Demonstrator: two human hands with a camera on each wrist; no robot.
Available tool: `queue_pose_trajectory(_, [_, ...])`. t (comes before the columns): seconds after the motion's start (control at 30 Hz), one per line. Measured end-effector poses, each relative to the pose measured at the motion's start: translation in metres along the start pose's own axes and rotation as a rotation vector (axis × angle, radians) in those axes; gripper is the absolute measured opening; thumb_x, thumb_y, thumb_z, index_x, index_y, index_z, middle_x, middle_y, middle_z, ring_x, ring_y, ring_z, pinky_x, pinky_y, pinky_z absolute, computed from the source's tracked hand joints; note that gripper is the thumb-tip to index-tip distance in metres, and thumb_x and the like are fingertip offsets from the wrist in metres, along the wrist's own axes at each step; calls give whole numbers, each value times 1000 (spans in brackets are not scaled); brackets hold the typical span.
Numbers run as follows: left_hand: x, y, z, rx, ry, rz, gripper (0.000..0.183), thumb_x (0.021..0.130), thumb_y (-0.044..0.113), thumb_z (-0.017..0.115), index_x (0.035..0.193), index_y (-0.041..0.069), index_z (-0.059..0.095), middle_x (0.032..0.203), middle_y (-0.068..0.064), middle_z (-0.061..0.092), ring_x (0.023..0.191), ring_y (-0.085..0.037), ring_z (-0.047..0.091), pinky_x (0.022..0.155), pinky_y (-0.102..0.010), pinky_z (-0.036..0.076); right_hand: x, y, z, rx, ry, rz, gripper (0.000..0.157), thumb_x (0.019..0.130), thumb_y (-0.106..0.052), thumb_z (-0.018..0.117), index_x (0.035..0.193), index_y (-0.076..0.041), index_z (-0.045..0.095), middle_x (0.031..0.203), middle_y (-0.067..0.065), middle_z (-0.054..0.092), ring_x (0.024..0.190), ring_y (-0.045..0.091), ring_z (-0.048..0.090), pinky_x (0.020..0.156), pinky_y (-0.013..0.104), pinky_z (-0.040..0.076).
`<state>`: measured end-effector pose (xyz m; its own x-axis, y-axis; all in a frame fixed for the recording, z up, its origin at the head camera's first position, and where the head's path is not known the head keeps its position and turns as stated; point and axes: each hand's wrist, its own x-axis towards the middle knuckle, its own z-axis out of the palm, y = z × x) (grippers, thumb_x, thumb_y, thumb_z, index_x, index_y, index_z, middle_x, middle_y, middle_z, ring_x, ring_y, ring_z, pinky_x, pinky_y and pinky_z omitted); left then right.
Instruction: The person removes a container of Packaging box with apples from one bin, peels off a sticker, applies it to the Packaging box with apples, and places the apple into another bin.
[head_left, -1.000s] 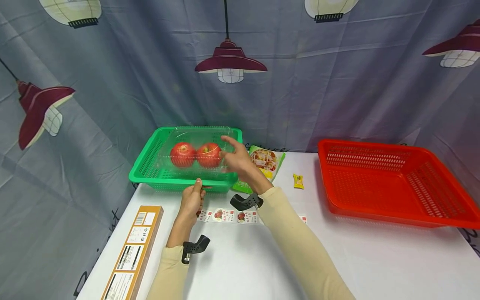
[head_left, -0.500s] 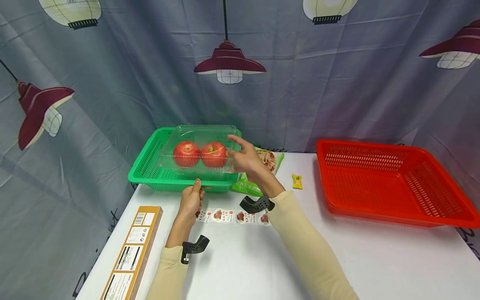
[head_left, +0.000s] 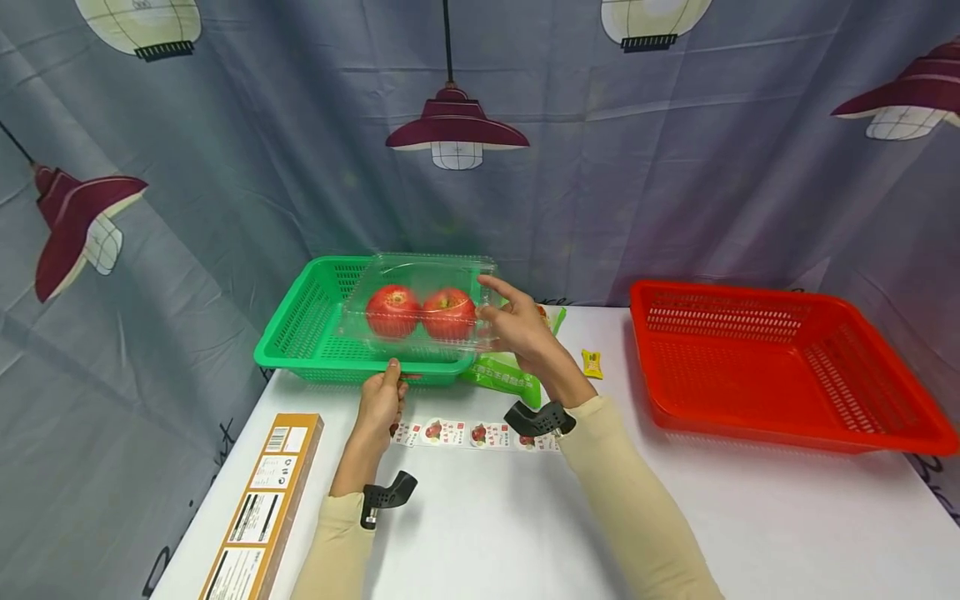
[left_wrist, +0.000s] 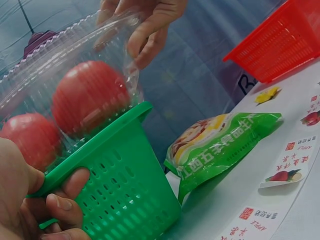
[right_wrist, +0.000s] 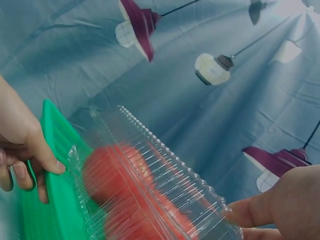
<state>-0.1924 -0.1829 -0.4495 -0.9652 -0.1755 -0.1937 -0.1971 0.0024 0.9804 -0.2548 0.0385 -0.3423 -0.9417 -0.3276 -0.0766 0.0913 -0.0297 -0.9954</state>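
Note:
My left hand (head_left: 381, 400) grips the front rim of a green plastic basket (head_left: 300, 333), with the thumb on top and fingers below. My right hand (head_left: 525, 329) pinches the right end of a clear plastic clamshell box (head_left: 431, 271). Inside the box sit two red apples, one apple (head_left: 393, 311) to the left and another apple (head_left: 448, 314) nearer my right hand. Over the basket's right part, the box reaches past the basket's right side. In the right wrist view the box (right_wrist: 165, 175) appears tilted, with my thumb on its ribbed edge.
A green food packet (head_left: 506, 375) lies right of the basket, partly behind my right hand. Beyond it is a small yellow wrapped piece (head_left: 592, 364). A strip of apple labels (head_left: 453, 433) lies in front. A red basket (head_left: 750, 375) stands right; a long cardboard box (head_left: 262, 500) lies left.
My right hand and the clamshell box with the apples have moved to the right. The left hand and green basket have stayed about where they were.

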Motion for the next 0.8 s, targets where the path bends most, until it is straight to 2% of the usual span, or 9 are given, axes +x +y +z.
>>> queue_pose_trajectory(0.23, [0, -1, -1, -17, -1, 12, 52, 105, 48, 36, 74, 7, 45, 57, 3, 33, 44, -8, 24, 42, -24, 21, -12, 0, -6, -12, 3, -13, 55, 100, -4, 48, 150, -26, 41, 119, 25, 50, 100, 45, 62, 75, 46, 56])
queue_pose_trajectory(0.33, [1, -1, -1, -26, -8, 5, 51, 105, 46, 35, 80, 4, 48, 60, 2, 34, 44, -7, 24, 41, -23, 21, -18, -1, -9, -21, 3, -19, 55, 100, -3, 46, 150, -26, 41, 119, 26, 49, 103, 47, 60, 75, 48, 56])
queue_pose_trajectory(0.43, [2, 0, 0, -32, -13, 3, 51, 107, 42, 35, 93, -3, 55, 64, 2, 37, 45, -7, 24, 41, -22, 21, -25, -3, -11, -31, 5, -25, 56, 100, -3, 45, 150, -26, 41, 120, 24, 49, 104, 46, 60, 76, 48, 56])
queue_pose_trajectory(0.57, [1, 1, 1, -32, -8, 13, 49, 108, 35, 35, 101, -8, 58, 66, 2, 38, 45, -6, 23, 41, -21, 20, -35, -5, -15, -27, 4, -38, 56, 99, -2, 46, 149, -27, 42, 116, 24, 50, 100, 43, 62, 75, 48, 56])
queue_pose_trajectory(0.8, [-2, 1, 2, 11, 13, 0, 38, 108, 24, 30, 83, 2, 48, 60, 1, 34, 47, -9, 25, 43, -25, 20, -51, -8, -21, -63, -2, -68, 56, 97, -2, 47, 148, -24, 43, 108, 24, 49, 97, 41, 64, 73, 48, 56])
